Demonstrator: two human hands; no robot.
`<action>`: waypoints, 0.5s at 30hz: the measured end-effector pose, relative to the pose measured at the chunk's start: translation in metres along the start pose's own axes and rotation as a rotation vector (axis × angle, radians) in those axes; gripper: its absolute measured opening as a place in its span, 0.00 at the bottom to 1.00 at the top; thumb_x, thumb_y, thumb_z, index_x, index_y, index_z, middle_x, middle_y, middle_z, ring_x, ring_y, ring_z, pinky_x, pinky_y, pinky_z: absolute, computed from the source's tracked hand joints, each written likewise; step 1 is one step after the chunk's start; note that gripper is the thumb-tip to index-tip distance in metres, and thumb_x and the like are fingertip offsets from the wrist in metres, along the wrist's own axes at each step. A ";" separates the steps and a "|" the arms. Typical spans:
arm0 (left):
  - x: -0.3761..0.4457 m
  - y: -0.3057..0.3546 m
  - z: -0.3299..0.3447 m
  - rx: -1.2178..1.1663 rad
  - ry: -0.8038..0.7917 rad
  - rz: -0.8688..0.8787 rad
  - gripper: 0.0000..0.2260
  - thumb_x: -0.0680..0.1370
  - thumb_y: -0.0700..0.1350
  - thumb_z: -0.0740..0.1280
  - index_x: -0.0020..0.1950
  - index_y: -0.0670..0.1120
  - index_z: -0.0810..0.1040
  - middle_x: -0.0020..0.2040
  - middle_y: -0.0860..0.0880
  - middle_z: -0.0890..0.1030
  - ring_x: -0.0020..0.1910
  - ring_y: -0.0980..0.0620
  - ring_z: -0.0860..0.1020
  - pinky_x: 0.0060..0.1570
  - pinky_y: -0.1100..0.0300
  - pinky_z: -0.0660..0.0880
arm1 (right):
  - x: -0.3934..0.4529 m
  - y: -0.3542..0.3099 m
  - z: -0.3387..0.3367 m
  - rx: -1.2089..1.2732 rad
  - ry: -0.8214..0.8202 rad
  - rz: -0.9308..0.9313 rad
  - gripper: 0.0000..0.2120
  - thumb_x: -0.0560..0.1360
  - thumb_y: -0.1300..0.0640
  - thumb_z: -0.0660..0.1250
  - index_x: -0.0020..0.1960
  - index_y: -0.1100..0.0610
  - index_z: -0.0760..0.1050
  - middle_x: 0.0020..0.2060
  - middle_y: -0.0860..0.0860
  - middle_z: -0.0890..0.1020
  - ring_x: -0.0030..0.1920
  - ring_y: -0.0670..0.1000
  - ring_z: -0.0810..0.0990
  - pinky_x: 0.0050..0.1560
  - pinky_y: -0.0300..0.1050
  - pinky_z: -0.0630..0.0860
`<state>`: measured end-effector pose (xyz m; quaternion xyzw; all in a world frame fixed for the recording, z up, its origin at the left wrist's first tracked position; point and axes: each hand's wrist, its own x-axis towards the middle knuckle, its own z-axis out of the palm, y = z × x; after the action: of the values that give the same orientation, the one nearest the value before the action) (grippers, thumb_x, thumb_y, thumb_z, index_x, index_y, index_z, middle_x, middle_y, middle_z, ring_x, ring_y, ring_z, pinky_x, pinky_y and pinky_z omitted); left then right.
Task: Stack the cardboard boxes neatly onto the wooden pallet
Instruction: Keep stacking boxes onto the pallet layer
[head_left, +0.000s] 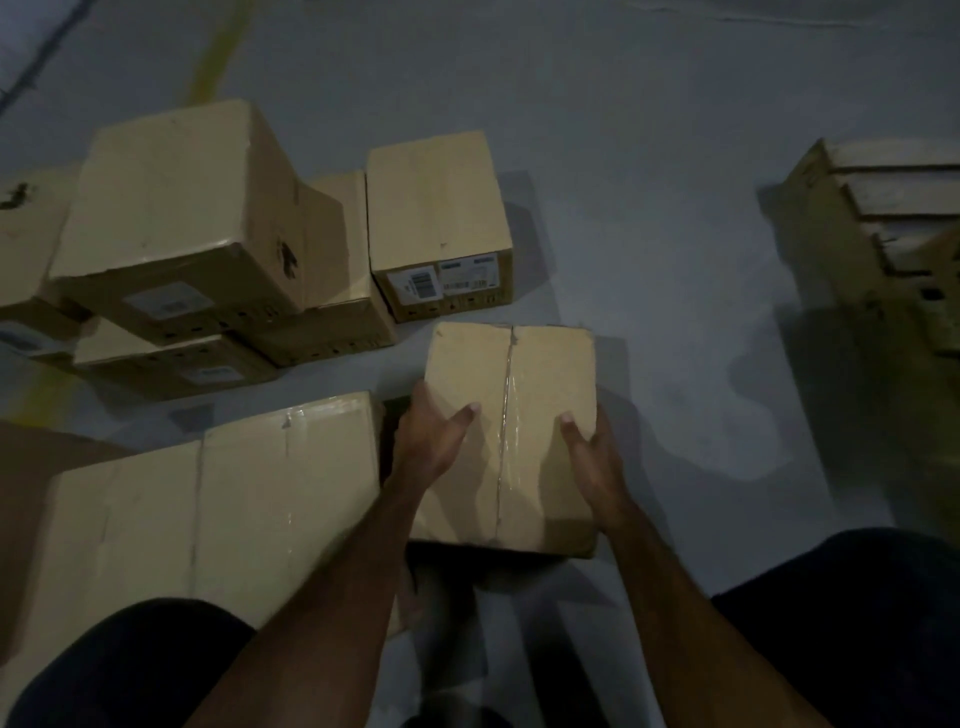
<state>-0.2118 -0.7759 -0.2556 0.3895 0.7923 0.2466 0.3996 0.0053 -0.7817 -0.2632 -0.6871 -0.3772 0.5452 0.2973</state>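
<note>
A taped cardboard box (535, 374) sits in front of me, held from both sides. My left hand (434, 439) grips its left edge with the thumb lying on top. On the right edge my right hand (592, 452) grips the same box, thumb on top, fingers hidden down the side. Whether the box rests on the floor or is lifted is unclear. The wooden pallet (883, 208) lies at the right edge of the view, some way from the box.
A large flat box (218, 509) lies to the left of my arms. Several more boxes (176, 208) are piled at the upper left, one labelled box (436, 218) beside them. Grey floor (649, 182) with a yellow line (218, 52) spreads between the boxes and the pallet.
</note>
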 end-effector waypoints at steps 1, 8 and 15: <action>-0.005 -0.003 0.000 0.007 0.001 -0.014 0.34 0.76 0.62 0.73 0.76 0.53 0.63 0.70 0.49 0.76 0.68 0.42 0.76 0.66 0.43 0.74 | -0.006 0.005 0.000 0.007 -0.004 -0.001 0.24 0.84 0.43 0.61 0.78 0.48 0.64 0.68 0.49 0.75 0.68 0.55 0.74 0.68 0.55 0.72; -0.008 -0.012 0.000 0.047 -0.028 -0.041 0.39 0.76 0.64 0.72 0.81 0.54 0.57 0.75 0.46 0.72 0.72 0.39 0.72 0.70 0.42 0.70 | -0.014 0.014 0.002 -0.022 0.015 -0.004 0.27 0.83 0.38 0.60 0.78 0.47 0.65 0.70 0.50 0.76 0.69 0.56 0.74 0.70 0.63 0.72; -0.032 0.066 -0.036 0.078 -0.022 -0.096 0.45 0.70 0.68 0.74 0.80 0.54 0.60 0.75 0.45 0.73 0.72 0.38 0.72 0.70 0.42 0.71 | -0.033 -0.069 -0.032 -0.038 -0.045 0.030 0.24 0.85 0.43 0.60 0.78 0.49 0.65 0.71 0.53 0.75 0.71 0.59 0.73 0.72 0.62 0.70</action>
<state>-0.2020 -0.7666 -0.1748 0.3689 0.8148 0.1917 0.4041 0.0191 -0.7719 -0.1820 -0.6859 -0.3834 0.5576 0.2675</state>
